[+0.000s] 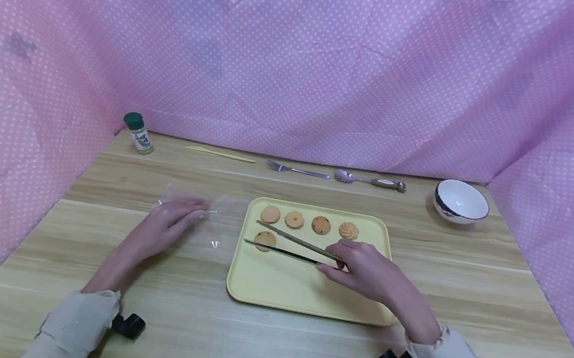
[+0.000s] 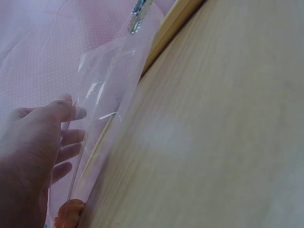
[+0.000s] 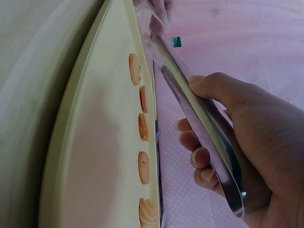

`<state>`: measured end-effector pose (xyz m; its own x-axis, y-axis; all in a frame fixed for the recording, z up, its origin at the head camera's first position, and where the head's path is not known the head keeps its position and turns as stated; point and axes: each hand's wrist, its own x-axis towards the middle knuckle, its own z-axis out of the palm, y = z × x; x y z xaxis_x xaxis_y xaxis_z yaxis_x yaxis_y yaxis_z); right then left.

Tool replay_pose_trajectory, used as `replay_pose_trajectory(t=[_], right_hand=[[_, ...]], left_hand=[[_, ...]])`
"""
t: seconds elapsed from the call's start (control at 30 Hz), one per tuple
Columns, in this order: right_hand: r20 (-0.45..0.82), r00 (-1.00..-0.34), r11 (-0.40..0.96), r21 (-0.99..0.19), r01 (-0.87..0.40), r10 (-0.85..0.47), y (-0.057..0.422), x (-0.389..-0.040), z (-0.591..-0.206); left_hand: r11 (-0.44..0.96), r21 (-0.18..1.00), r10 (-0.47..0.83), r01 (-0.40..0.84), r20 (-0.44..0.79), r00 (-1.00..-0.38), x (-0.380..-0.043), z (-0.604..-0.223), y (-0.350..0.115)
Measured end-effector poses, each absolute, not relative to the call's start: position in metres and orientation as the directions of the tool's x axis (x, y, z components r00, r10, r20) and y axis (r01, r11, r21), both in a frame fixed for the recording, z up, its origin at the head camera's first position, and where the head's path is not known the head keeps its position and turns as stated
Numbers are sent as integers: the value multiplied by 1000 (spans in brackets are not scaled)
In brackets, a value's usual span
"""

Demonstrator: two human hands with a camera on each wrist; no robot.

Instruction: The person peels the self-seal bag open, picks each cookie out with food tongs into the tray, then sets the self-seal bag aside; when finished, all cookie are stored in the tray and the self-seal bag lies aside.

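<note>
My left hand [image 1: 171,221] pinches the edge of a clear plastic bag [image 2: 104,80] left of the tray, thumb on one side and fingertips behind the film. A small orange-brown lump [image 2: 70,213] shows at the bag's low end in the left wrist view. In my right hand [image 1: 362,269] is a pair of metal tongs [image 3: 199,114], their tips apart with nothing between them. They point left, over a round cookie [image 1: 265,241] lying on the yellow tray [image 1: 293,290]. Behind it, a plain cookie [image 1: 270,214], a flower-shaped one [image 1: 294,220], a chip cookie [image 1: 321,225] and a swirled one [image 1: 349,230] form a row.
Along the back of the wooden table lie a yellow knife [image 1: 221,154], a fork [image 1: 299,171] and a spoon [image 1: 369,181]. A green-capped seasoning jar [image 1: 139,134] stands back left, a white bowl [image 1: 461,202] back right. Pink dotted cloth [image 1: 304,59] hangs around the table.
</note>
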<state>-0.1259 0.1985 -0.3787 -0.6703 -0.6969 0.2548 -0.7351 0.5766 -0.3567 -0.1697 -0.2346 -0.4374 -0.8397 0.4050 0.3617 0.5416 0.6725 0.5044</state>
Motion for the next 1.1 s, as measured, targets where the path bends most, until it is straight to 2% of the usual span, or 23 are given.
replay_pose_trajectory(t=[0.33, 0.9, 1.1], right_hand=[[264, -625, 530, -352, -772, -735, 173, -139, -374], [163, -614, 529, -370, -764, -772, 117, -168, -384], [206, -568, 484, -344, -805, -797, 96, -173, -384]], left_hand=[[667, 513, 407, 541, 357, -841, -170, -439, -236], [665, 508, 411, 547, 362, -836, -171, -439, -237], [650, 511, 412, 563, 386, -826, -171, -441, -237]])
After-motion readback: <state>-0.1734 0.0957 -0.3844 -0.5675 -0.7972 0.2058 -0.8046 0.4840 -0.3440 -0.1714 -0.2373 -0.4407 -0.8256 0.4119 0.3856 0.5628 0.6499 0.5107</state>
